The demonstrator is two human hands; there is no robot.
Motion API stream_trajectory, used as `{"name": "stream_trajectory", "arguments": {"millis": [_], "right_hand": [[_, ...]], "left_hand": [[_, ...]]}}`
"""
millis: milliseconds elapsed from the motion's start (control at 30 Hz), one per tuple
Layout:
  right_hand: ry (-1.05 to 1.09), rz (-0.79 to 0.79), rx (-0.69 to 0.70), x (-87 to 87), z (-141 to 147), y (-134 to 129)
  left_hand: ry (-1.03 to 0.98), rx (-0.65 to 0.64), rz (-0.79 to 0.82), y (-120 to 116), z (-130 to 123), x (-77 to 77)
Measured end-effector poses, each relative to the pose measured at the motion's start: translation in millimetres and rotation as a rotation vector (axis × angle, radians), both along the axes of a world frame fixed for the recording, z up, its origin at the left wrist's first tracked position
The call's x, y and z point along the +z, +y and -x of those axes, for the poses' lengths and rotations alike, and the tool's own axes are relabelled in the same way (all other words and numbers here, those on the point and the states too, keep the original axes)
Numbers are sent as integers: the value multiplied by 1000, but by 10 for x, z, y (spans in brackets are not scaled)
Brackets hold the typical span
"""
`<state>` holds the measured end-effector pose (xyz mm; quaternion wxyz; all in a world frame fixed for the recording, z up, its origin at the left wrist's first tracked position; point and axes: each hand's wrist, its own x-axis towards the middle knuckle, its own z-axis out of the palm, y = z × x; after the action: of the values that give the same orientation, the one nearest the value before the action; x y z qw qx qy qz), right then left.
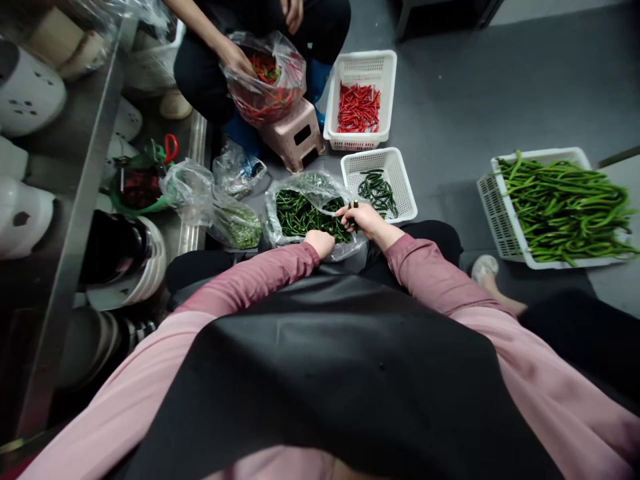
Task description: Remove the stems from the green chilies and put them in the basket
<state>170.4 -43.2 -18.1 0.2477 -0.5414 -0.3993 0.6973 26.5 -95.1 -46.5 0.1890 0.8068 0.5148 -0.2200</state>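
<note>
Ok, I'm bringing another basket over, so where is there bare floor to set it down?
Grey floor lies bare between the red chilli basket and the basket of long green vegetables. It's crowded around the left hand and right hand, with the plastic bag and green chilli basket close.

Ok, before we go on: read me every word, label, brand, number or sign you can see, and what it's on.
No readable text anywhere.
Clear bag of green chillies: no lettering visible.
White basket to its right: none visible.
Black container at left: any marking is too blurred to read.
</note>
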Motion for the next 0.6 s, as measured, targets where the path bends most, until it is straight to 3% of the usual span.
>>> {"name": "stream_trajectory", "arguments": {"millis": [133, 233, 467, 533, 600], "right_hand": [[-17, 56, 54, -29, 54, -50], [-79, 4, 58, -57, 70, -56], [-162, -91, 142, -118, 42, -29], [-164, -97, 161, -123, 54, -23], [-179, -97, 162, -119, 71, -17]], "left_hand": [[-9, 28, 65, 55, -164, -185], [-30, 66, 31, 70, -124, -238], [-247, 201, -25, 34, 193, -146], [-375, 205, -18, 21, 225, -124], [-557, 314, -40, 24, 242, -94]]}}
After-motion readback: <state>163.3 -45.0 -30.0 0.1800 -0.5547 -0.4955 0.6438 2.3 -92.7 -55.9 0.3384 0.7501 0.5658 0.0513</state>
